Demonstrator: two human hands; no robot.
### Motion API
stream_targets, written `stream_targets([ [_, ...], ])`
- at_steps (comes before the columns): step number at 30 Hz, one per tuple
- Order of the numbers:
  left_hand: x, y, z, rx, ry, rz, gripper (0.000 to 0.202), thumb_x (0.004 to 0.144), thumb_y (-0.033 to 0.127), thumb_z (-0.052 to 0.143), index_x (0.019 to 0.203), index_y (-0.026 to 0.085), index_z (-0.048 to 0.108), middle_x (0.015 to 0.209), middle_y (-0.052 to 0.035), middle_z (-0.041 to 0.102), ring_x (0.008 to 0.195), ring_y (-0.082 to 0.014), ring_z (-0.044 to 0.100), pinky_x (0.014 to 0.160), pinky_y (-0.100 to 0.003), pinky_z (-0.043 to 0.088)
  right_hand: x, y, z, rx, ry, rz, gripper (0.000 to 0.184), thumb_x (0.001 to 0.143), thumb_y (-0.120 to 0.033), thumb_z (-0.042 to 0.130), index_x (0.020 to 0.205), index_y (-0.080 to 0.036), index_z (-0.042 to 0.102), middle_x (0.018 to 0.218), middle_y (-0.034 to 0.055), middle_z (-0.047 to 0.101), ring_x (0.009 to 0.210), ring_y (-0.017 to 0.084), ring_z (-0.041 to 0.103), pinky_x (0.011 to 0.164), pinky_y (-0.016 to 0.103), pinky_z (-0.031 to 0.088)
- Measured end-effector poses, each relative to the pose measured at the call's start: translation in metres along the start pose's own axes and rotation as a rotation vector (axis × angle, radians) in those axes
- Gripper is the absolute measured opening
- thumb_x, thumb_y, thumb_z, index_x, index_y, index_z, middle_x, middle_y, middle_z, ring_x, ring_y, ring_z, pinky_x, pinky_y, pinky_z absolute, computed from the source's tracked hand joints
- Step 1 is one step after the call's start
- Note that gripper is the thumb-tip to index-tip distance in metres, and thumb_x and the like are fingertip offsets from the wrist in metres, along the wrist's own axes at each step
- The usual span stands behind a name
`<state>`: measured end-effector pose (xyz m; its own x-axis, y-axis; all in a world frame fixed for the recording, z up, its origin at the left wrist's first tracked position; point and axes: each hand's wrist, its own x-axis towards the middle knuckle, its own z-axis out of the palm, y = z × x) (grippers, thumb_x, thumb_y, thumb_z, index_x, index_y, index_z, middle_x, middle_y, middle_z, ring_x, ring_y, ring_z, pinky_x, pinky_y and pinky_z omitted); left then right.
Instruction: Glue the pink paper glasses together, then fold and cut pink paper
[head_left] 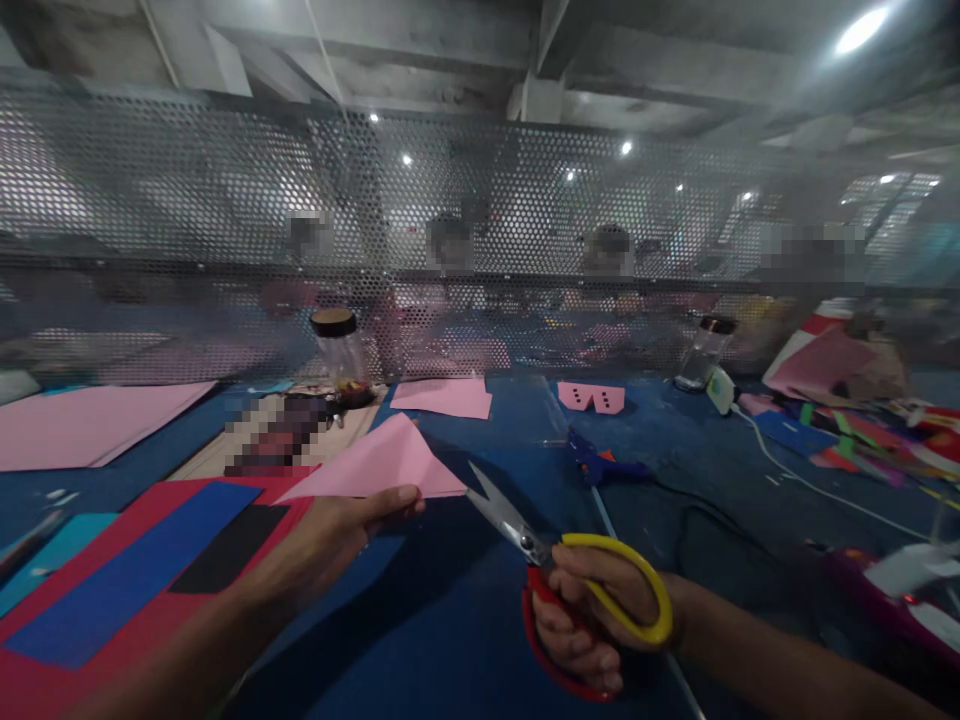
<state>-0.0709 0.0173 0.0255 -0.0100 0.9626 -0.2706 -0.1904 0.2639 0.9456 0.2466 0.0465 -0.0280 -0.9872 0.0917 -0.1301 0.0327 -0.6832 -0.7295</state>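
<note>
My left hand [375,515] pinches the near edge of a pink paper sheet [382,462], which is raised over the table and bent to a peak. In my right hand [581,610] is a pair of scissors [517,530] with one yellow and one red handle. The blades are apart and point up and left, their tips close to the sheet's right corner. Whether a blade touches the paper I cannot tell. Red sheets [187,620] lie under my left forearm, with a blue strip [135,575] and a black piece [229,548] on top.
A blue glue gun [600,462] with a trailing cord lies beyond the scissors. Farther back are pink sheets [442,396], a pink cut-out with black dots [591,398] and a jar [341,358]. Colourful scraps [840,440] lie at right. A perforated metal screen [480,230] borders the table.
</note>
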Motion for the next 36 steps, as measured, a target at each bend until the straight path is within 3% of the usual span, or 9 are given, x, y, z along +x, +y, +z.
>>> stream_targets([
  [12,0.004,0.002,-0.002,0.003,-0.019,0.018,0.031,0.066,0.039,0.092,0.082,0.013,0.083,0.089,-0.0121,0.079,0.093,-0.0253,0.071,0.087,-0.030,0.056,0.000,-0.002,0.001,-0.030,0.032,-0.014,0.058,0.092,-0.073,0.042,0.079,-0.017,0.053,0.062,-0.0034,0.046,0.040,0.007,0.041,0.039,0.018,0.045],
  [23,0.003,0.005,0.000,-0.009,0.033,-0.017,0.036,0.058,0.038,0.096,0.078,0.011,0.083,0.085,-0.0123,0.079,0.091,-0.0259,0.071,0.086,-0.030,0.059,-0.001,-0.003,0.000,-0.024,0.031,0.010,0.059,0.090,-0.075,0.043,0.079,-0.018,0.051,0.063,-0.0045,0.045,0.040,0.006,0.039,0.040,0.019,0.041],
  [27,0.006,0.005,-0.001,-0.029,0.061,-0.002,0.027,0.062,0.030,0.094,0.075,0.010,0.082,0.081,-0.0122,0.078,0.085,-0.0244,0.072,0.082,-0.028,0.060,-0.002,-0.006,-0.001,-0.007,0.028,0.000,0.057,0.091,-0.073,0.044,0.079,-0.017,0.052,0.063,-0.0040,0.046,0.040,0.007,0.039,0.039,0.020,0.041],
  [32,0.009,0.010,-0.004,-0.046,0.089,0.046,0.012,0.067,0.020,0.089,0.073,0.014,0.081,0.078,-0.0082,0.076,0.081,-0.0201,0.071,0.084,-0.026,0.059,-0.012,-0.021,0.002,0.072,0.092,-0.110,0.055,0.097,-0.066,0.036,0.080,-0.017,0.053,0.064,-0.0032,0.046,0.042,0.007,0.039,0.040,0.019,0.042],
  [36,0.007,0.010,-0.004,-0.031,0.048,0.040,0.024,0.063,0.029,0.093,0.074,0.011,0.082,0.078,-0.0103,0.075,0.081,-0.0219,0.070,0.081,-0.028,0.060,-0.012,-0.022,0.004,0.016,0.095,-0.112,0.055,0.096,-0.068,0.039,0.081,-0.017,0.054,0.064,-0.0036,0.046,0.042,0.007,0.039,0.041,0.019,0.043],
])
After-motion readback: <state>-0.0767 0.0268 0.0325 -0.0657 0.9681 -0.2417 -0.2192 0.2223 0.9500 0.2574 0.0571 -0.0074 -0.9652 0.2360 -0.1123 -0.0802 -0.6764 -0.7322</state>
